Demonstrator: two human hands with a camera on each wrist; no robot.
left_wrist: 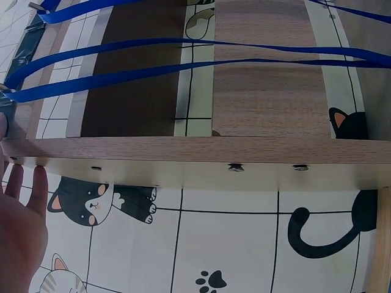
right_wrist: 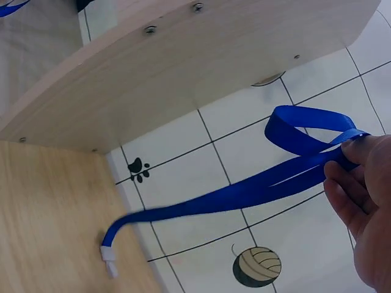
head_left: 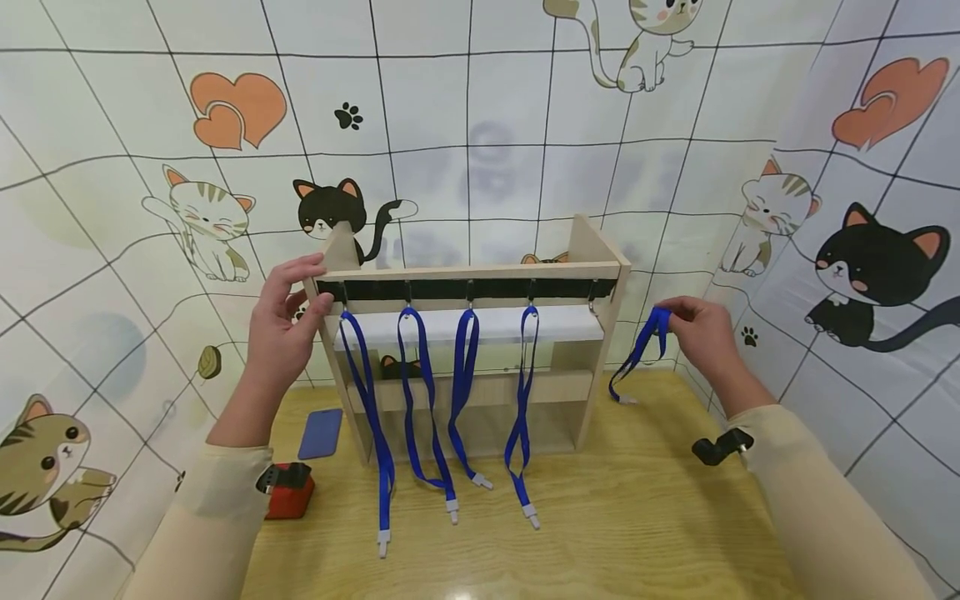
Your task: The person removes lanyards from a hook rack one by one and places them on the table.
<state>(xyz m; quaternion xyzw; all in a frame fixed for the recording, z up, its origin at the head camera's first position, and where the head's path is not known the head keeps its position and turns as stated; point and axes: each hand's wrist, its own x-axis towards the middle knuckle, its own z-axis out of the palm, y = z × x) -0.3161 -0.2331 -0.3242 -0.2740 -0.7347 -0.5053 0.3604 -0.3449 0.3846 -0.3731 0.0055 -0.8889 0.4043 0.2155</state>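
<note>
A small wooden rack (head_left: 480, 272) stands on the table, with a black strip (head_left: 438, 290) of metal hooks along its top front. Several blue lanyards (head_left: 465, 350) with white plastic clips hang from the hooks. The rightmost hook (head_left: 593, 293) carries no lanyard. At the rack's upper left corner my left hand (head_left: 283, 325) grips the side, thumb at the front edge. To the right of the rack, my right hand (head_left: 703, 333) pinches another blue lanyard (right_wrist: 244, 186) near its looped end. That lanyard's white clip (right_wrist: 108, 259) dangles low, by the tabletop.
A blue flat card-like piece (head_left: 320, 433) lies left of the rack on the wooden table (head_left: 637, 517). Close to my left forearm is a red object (head_left: 291, 500), partly covered by the wrist camera. Cat-patterned sheeting (head_left: 480, 100) encloses the back and sides.
</note>
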